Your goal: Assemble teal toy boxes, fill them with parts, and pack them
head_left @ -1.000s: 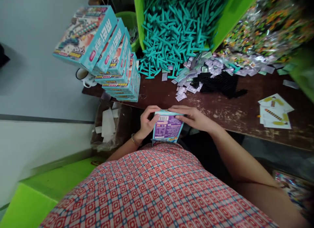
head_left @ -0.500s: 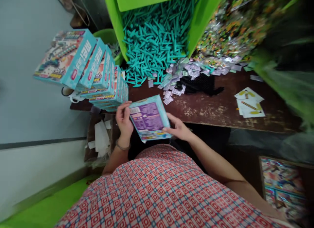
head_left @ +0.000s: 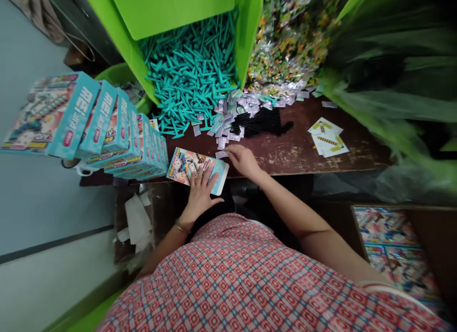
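Note:
A light blue toy box (head_left: 183, 168) lies picture side up at the table's front edge. A pale blue flap (head_left: 221, 177) sticks out at its right end. My left hand (head_left: 200, 191) rests on the box with its fingers spread. Just beyond the flap, my right hand (head_left: 244, 161) pinches a small lilac sachet (head_left: 222, 154) between thumb and fingertips. More lilac and silvery sachets (head_left: 241, 106) are strewn behind it, beside black ridged pieces (head_left: 262, 122).
Stacked light blue boxes (head_left: 76, 115) lean at the left. A green bin (head_left: 246, 42) spills teal hammer-shaped pieces (head_left: 189, 70) onto the table. Bagged orange and green parts (head_left: 289, 42) lie at the back right. Printed cards (head_left: 327, 141) lie at the right; flat printed boxes (head_left: 392, 246) sit lower right.
The box was held in both hands with its purple back showing; now it lies face up under my left hand. My right hand has left it and pinches a sachet.

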Tool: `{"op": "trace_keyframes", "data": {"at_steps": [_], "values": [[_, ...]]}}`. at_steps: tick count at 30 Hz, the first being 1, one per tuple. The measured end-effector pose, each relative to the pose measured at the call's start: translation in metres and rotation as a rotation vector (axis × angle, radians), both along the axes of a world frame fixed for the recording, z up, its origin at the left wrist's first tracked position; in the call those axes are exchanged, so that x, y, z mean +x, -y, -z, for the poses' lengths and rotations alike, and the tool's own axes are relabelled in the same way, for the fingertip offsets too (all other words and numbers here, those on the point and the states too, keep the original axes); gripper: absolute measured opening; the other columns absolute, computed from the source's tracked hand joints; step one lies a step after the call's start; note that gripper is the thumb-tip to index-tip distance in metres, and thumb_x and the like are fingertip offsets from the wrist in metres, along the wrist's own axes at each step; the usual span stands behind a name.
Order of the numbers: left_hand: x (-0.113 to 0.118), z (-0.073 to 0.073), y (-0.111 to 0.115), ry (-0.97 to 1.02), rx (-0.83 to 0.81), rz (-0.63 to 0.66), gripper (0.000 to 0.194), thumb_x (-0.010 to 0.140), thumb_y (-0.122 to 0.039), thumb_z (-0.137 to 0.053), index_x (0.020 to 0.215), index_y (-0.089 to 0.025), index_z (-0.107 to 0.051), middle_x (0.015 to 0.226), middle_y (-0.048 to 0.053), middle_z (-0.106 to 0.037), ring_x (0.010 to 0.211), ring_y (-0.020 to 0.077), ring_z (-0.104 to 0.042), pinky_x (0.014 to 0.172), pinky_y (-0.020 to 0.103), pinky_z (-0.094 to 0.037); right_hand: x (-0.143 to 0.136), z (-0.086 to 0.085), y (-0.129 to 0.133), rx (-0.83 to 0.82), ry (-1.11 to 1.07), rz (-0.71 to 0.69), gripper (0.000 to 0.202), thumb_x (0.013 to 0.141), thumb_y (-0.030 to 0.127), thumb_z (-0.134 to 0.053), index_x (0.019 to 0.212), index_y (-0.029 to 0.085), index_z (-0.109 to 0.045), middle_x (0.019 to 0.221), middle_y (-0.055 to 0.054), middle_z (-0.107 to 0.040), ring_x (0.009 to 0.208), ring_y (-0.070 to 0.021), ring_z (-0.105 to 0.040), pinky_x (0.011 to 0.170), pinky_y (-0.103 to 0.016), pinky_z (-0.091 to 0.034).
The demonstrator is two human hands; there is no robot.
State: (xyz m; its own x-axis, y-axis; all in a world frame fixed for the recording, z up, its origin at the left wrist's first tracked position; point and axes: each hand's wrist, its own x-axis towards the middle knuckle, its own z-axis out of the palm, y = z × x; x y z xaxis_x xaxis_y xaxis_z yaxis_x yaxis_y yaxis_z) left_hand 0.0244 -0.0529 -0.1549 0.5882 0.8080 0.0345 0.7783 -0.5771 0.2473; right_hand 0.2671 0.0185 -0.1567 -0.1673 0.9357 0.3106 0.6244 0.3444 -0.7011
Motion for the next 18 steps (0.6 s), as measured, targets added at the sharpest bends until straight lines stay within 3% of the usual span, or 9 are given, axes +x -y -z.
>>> {"op": "trace_keyframes", "data": {"at_steps": [2, 5, 8, 11, 12, 14, 16, 18], "values": [[0.005, 0.013, 0.002, -0.011, 0.055, -0.047, 0.078, 0.087, -0.044, -0.083, 0.156, -0.020, -0.057, 0.166, 0.021, -0.047, 0.159, 0.0482, -0.033, 0.129, 0.073, -0.018, 0.018, 0.014, -0.017, -0.008, 0.095, -0.034, 0.036, 0.105, 0.017, -0.048, 0.123, 0.015, -0.079, 0.125, -0.016, -0.076, 0.120, -0.0307, -0.069, 0.106, -0.047, -0.055], [0.005, 0.017, -0.005, 0.174, 0.142, -0.033, 0.043, 0.097, -0.029, -0.067, 0.140, -0.024, -0.072, 0.144, 0.017, -0.069, 0.145, 0.0380, -0.056, 0.124, 0.060, -0.039, 0.025, 0.029, -0.020, 0.012, 0.269, -0.183, 0.042, 0.107, 0.022, -0.047, 0.141, 0.016, -0.070, 0.145, -0.016, -0.068, 0.140, -0.0337, -0.057, 0.118, -0.055, -0.045], [0.000, -0.001, -0.020, 0.533, 0.238, -0.051, 0.031, 0.104, -0.032, -0.056, 0.120, -0.021, -0.081, 0.118, 0.013, -0.079, 0.123, 0.0284, -0.072, 0.110, 0.047, -0.054, 0.022, 0.037, 0.005, 0.016, 0.406, -0.239, 0.056, 0.108, 0.037, -0.053, 0.159, 0.015, -0.053, 0.156, -0.017, -0.060, 0.153, -0.0370, -0.043, 0.128, -0.064, -0.026], [-0.006, -0.031, -0.034, 0.828, 0.257, -0.303, 0.039, 0.105, -0.046, -0.054, 0.106, -0.017, -0.081, 0.104, 0.011, -0.080, 0.101, 0.0241, -0.076, 0.094, 0.038, -0.060, 0.028, 0.047, 0.044, 0.022, 0.444, -0.125, 0.076, 0.102, 0.053, -0.064, 0.162, 0.011, -0.048, 0.156, -0.022, -0.057, 0.152, -0.0410, -0.043, 0.129, -0.067, -0.020], [-0.008, -0.041, -0.038, 0.886, 0.233, -0.400, 0.042, 0.104, -0.050, -0.056, 0.102, -0.016, -0.080, 0.098, 0.010, -0.079, 0.093, 0.0228, -0.076, 0.088, 0.035, -0.060, 0.033, 0.051, 0.057, 0.033, 0.426, -0.089, 0.073, 0.100, 0.052, -0.066, 0.160, 0.011, -0.052, 0.153, -0.022, -0.060, 0.150, -0.0413, -0.045, 0.128, -0.068, -0.022], [-0.010, -0.057, -0.041, 0.947, 0.169, -0.538, 0.047, 0.100, -0.058, -0.060, 0.092, -0.016, -0.079, 0.085, 0.007, -0.077, 0.079, 0.0202, -0.072, 0.075, 0.030, -0.058, 0.045, 0.058, 0.079, 0.068, 0.332, -0.053, 0.049, 0.103, 0.039, -0.062, 0.146, 0.016, -0.066, 0.139, -0.019, -0.070, 0.141, -0.0380, -0.057, 0.123, -0.065, -0.034], [-0.008, -0.069, -0.041, 0.962, 0.104, -0.583, 0.051, 0.097, -0.063, -0.062, 0.084, -0.016, -0.077, 0.075, 0.004, -0.072, 0.071, 0.0183, -0.068, 0.067, 0.028, -0.054, 0.055, 0.057, 0.093, 0.109, 0.163, -0.011, 0.035, 0.105, 0.024, -0.052, 0.130, 0.023, -0.076, 0.119, -0.013, -0.079, 0.122, -0.0313, -0.070, 0.109, -0.057, -0.050], [-0.001, -0.077, -0.039, 0.952, 0.065, -0.568, 0.052, 0.097, -0.064, -0.062, 0.082, -0.016, -0.076, 0.073, 0.004, -0.071, 0.069, 0.0178, -0.066, 0.066, 0.027, -0.053, 0.053, 0.041, 0.096, 0.155, -0.014, 0.066, 0.037, 0.106, 0.019, -0.048, 0.127, 0.027, -0.077, 0.111, -0.009, -0.081, 0.109, -0.0267, -0.075, 0.097, -0.049, -0.058]]}}
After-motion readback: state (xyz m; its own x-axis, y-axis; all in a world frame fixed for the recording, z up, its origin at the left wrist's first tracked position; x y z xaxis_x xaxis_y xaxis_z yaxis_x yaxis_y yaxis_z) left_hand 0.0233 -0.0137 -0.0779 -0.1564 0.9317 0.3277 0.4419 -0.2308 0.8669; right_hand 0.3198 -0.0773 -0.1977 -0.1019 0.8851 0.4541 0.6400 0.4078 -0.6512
